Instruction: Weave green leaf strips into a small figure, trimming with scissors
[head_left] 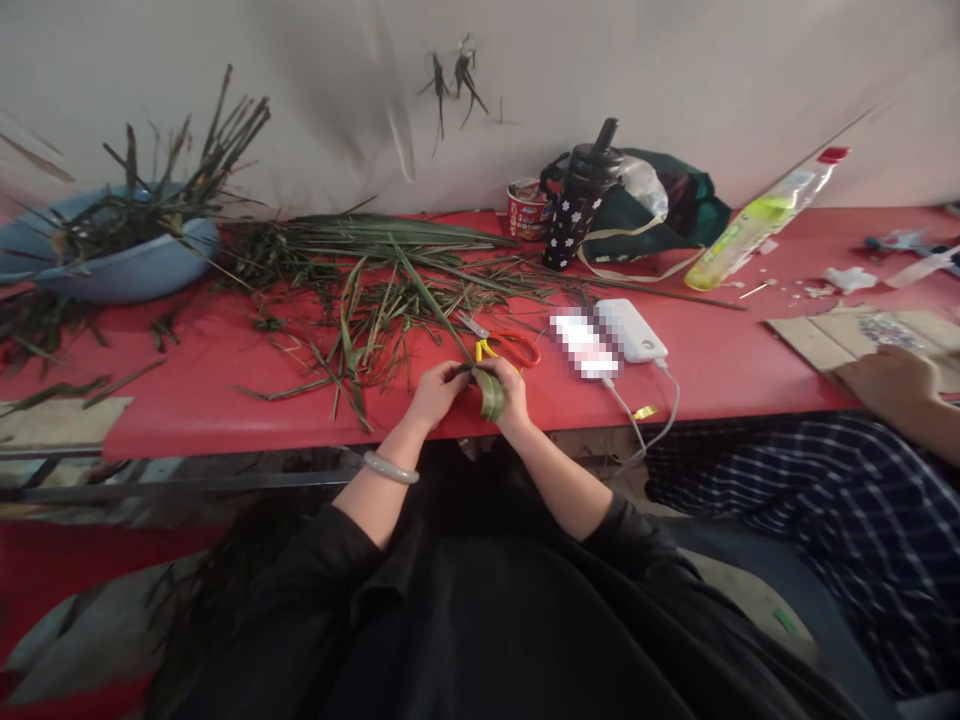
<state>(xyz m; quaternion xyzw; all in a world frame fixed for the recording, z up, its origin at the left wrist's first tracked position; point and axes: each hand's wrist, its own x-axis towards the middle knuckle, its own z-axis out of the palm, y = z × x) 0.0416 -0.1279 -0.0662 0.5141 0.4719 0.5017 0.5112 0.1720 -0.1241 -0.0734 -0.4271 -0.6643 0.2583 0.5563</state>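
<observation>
Both hands meet at the front edge of the red table, around one long green leaf strip (490, 396). My left hand (441, 392) pinches it from the left, its fingertips pressed close to those of the other hand. On the right side, my right hand (510, 388) is closed on the same leaf, and a wide piece of it curls down between the hands. Just beyond my fingers lie scissors (517, 347) with orange and yellow handles. Loose long leaves and cut stems (390, 310) spread out behind and to the left of them.
A blue basin (142, 275) full of stems stands at left. Rightward are a flowered black tumbler (571, 215), a red cup (527, 212), a green bag (675, 205), a bottle (765, 225) and a cabled white power bank (631, 330). Another person's hand (892, 380) rests on cardboard (817, 340).
</observation>
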